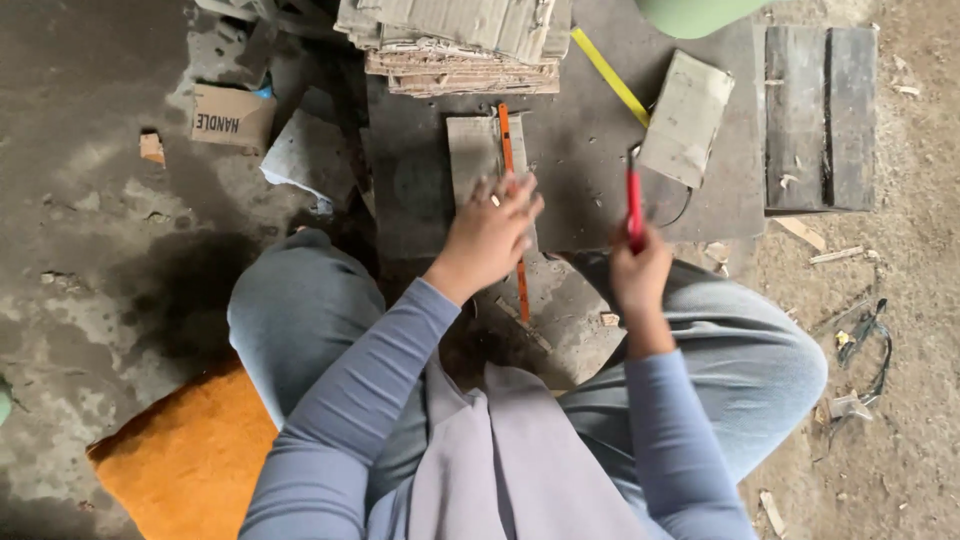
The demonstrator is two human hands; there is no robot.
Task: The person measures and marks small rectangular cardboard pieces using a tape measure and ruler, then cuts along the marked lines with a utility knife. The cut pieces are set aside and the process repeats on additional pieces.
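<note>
Two hands work: left hand (pixel 490 235) should pin the orange straight ruler (pixel 512 200) flat on the grey cardboard strip (pixel 472 155); right hand (pixel 640 275) grips the red-handled knife (pixel 633 200).

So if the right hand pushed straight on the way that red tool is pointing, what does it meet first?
The right hand points its red tool up the picture. Just beyond the tip lies the grey cardboard piece, then the yellow strip. The tip probably meets the cardboard's left edge first, though depth is unclear.
</note>
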